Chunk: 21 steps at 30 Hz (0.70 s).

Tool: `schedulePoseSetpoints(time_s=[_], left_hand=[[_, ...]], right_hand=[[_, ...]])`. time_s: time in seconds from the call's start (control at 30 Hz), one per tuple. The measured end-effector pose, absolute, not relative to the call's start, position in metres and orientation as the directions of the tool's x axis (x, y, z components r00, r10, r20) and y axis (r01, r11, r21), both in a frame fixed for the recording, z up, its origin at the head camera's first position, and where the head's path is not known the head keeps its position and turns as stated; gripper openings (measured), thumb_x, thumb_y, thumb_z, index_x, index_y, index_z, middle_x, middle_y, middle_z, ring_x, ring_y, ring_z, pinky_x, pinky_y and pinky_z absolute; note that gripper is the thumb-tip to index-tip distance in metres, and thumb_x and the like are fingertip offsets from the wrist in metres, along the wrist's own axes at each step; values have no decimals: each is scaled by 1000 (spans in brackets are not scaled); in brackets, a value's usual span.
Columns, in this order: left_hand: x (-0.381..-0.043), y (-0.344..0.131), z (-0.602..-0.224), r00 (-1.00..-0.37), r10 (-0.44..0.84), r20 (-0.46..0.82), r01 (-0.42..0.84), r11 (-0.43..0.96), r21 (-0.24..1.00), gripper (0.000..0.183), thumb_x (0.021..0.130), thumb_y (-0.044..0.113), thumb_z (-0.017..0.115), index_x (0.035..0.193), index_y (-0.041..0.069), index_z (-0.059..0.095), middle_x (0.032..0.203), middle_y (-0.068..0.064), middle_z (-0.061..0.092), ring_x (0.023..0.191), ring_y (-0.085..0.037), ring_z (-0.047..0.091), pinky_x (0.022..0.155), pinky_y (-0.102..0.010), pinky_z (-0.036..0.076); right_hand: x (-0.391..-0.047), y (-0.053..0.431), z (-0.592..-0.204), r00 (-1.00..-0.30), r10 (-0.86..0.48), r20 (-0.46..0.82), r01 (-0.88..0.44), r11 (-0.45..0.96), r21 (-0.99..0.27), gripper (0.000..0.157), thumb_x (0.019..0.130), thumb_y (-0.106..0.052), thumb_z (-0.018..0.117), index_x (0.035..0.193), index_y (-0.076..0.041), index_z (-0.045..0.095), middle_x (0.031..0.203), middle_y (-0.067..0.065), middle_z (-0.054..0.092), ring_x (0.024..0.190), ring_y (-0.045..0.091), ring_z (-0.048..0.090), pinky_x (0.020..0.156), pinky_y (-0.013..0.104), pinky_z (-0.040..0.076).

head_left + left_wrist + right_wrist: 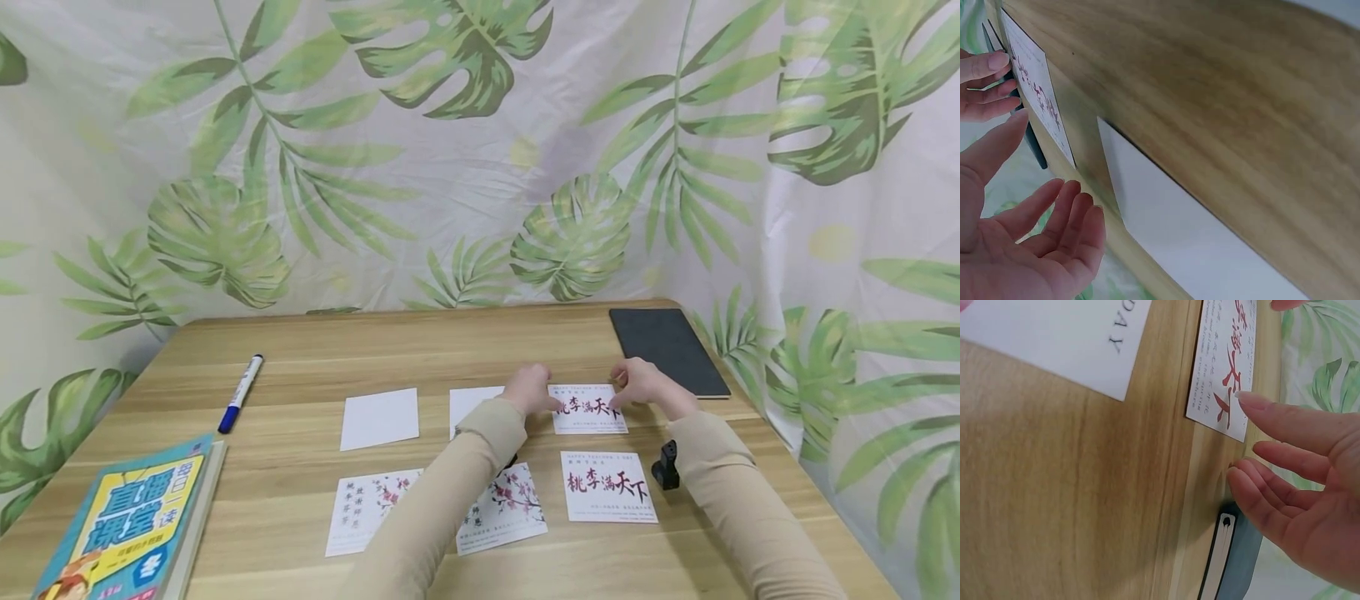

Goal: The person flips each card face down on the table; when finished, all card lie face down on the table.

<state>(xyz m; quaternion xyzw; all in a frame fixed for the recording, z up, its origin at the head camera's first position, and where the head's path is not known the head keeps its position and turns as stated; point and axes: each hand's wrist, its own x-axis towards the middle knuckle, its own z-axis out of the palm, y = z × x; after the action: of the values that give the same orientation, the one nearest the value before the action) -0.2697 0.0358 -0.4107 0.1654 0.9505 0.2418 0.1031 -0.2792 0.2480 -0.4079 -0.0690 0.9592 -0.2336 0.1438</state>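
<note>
A white card with red Chinese characters (588, 423) lies face up in the back row, at its right end. My left hand (529, 389) is at the card's left side, fingers loosely bent and nothing in them. On the other side is my right hand (648, 385); in the right wrist view its thumb (1272, 415) overlaps the card's corner, while the other fingers stay apart from it. A blank white card (1154, 203) lies near my left hand. In front of the hands is a matching red-lettered card (611, 510).
Another blank card (380, 418) lies farther left. Two blossom-printed cards (504, 533) in the front row are partly covered by my left sleeve. A dark notebook (667, 350) sits at the back right. To the left are a marker (242, 392) and a thick book (127, 525).
</note>
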Motion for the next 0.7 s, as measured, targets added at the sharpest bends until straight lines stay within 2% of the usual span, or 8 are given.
schedulePoseSetpoints(time_s=[0.27, 0.7], left_hand=[[-267, 43, -414, -938, 313, -151, 225, 878, 422, 54, 77, 28, 76, 124, 6, 59, 129, -16, 52, 121, -32, 45, 104, -43, 40], [-270, 42, -418, -938, 314, -149, 212, 857, 469, 53, 73, 25, 80, 118, 7, 58, 126, -15, 51, 117, -31, 45, 100, -42, 42]], right_hand=[[-279, 246, -408, -941, -218, -258, -75, 881, -468, 49, 73, -12, 79, 113, 5, 56, 104, 21, 59, 89, 27, 56, 72, 34, 50], [-284, 244, -412, -937, -216, -274, -60, 873, -484, 37, 73, -9, 77, 102, 3, 56, 95, 15, 56, 79, 21, 51, 65, 27, 45]])
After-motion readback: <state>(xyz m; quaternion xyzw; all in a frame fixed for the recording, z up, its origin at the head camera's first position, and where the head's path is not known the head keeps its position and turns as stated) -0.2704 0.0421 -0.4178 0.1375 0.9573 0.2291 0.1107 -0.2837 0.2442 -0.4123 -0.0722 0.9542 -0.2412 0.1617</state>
